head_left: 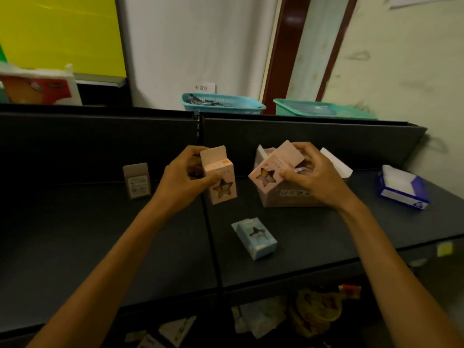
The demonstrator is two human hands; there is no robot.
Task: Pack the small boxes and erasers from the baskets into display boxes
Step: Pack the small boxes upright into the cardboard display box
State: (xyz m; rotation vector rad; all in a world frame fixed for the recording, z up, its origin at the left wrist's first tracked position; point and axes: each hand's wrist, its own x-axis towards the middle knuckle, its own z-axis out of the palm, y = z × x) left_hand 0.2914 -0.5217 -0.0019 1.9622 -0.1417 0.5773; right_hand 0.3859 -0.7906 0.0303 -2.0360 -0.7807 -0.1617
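Note:
My left hand (184, 178) grips a small pink box (222, 180) with a star-shaped window, its top flap standing up, held just above the dark shelf. My right hand (312, 175) holds a second pink star-window box (272, 167), tilted, at the mouth of a pink display box (291, 195) that stands on the shelf. A light blue star-window box (256, 238) lies on the shelf nearer to me, between my arms. Behind the back panel sit a blue basket (223, 104) with dark items in it and a green basket (324, 109).
A small grey box (136, 180) stands at the left against the back panel. A blue and white carton (401, 188) lies at the right end of the black shelf (100, 234). Packaged goods sit on the lower shelf (313, 312) below the front edge.

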